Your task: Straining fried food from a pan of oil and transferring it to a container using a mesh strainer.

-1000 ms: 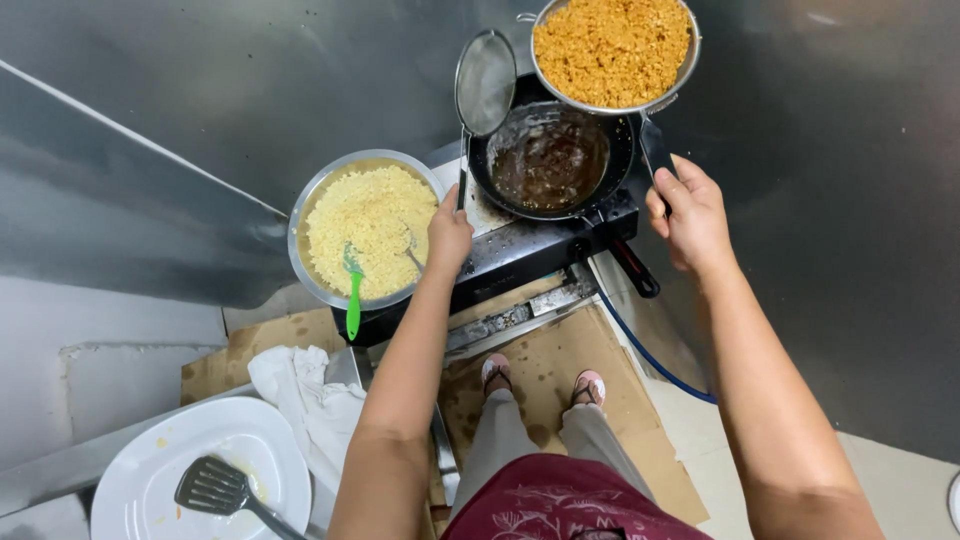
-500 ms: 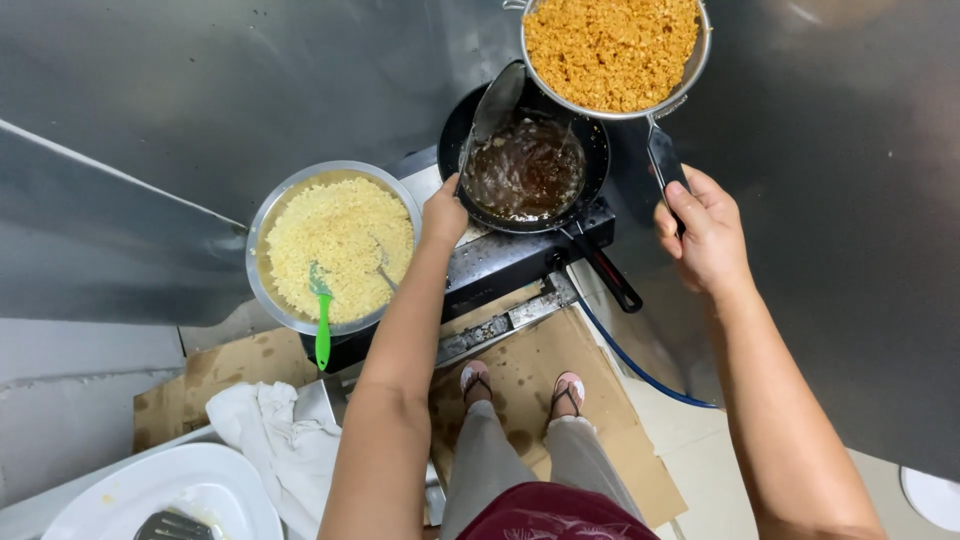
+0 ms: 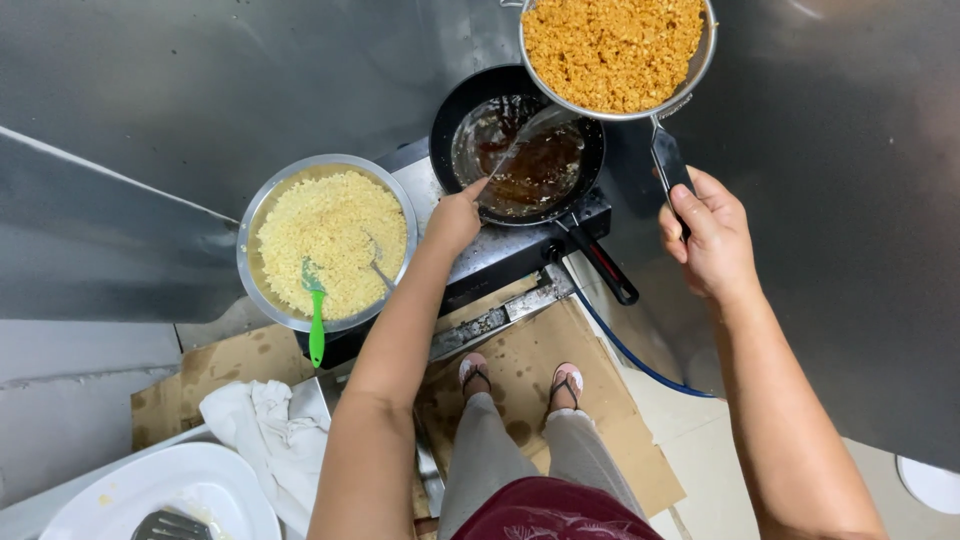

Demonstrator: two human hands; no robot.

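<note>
**Strainer of golden crumbs held above the dark pan**

Head view. Strainer [image 3: 585,108], heaped with golden-brown fried crumbs [image 3: 615,45], at upper right of the frame, overlapping the far rim of the black pan [image 3: 445,130]. Gripped by its dark handle in the right hand [image 3: 705,235], fingers wrapped tight around it. Left hand [image 3: 455,215] closed on the end of a round skimmer [image 3: 530,130], just at the pan's near-left rim. Skimmer tilted, its head lying over the brown liquid [image 3: 540,170]. Pan seated on a stove [image 3: 500,255] at centre frame, with its own long handle pointing toward lower right.

Compared with a second ago: skimmer no longer upright beside the pan's left rim but lowered across the liquid. Strainer kept in the same spot over the pan's far edge, same grip. Judged from that: batch already out of the liquid and held up, and attention now on the pan itself.

Left of centre, a metal bowl [image 3: 245,250] of pale yellow crumbs with a green spatula [image 3: 316,320] propped in it. Cardboard [image 3: 540,360] on the floor under both feet. White cloth [image 3: 265,430] and white plate [image 3: 200,480] at lower left.
</note>
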